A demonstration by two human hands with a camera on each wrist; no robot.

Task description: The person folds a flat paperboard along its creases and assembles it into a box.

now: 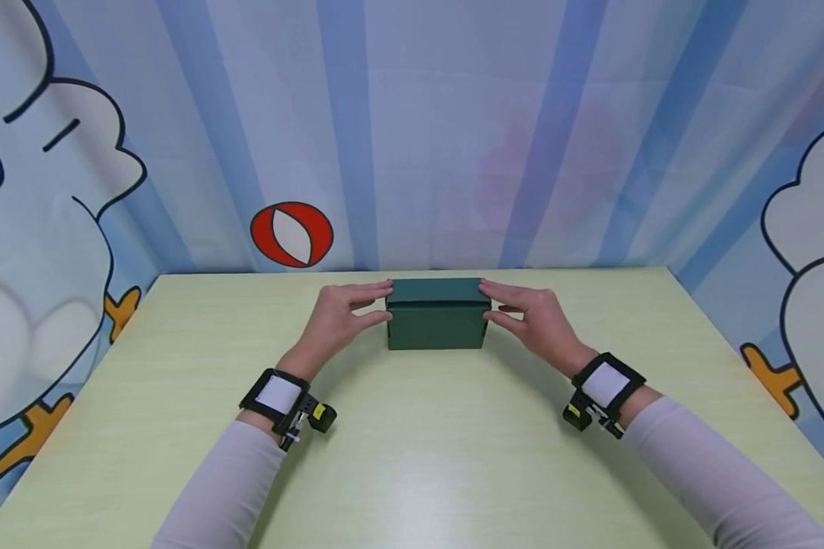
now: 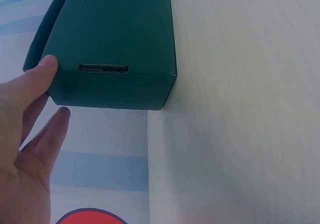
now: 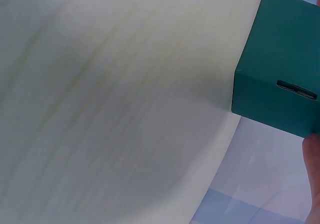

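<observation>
A dark green cardboard box (image 1: 436,326) with a flap lid (image 1: 436,290) sits near the table's far edge. A thin dark gap runs under the lid's front edge. My left hand (image 1: 336,314) touches the box's left end with straight fingers near the lid and the thumb lower down. In the left wrist view its thumb (image 2: 42,73) meets the lid's corner, above a slot in the end wall. At the opposite end, my right hand (image 1: 539,316) touches the lid's corner with extended fingers, thumb below. The right wrist view shows only part of that hand, beside another slot.
The pale wooden table (image 1: 412,457) spreads out in front of the box. Behind it hangs a blue striped curtain (image 1: 439,152) printed with a red and white ball (image 1: 319,229). White cartoon figures flank the table on both sides. Each wrist carries a strapped camera.
</observation>
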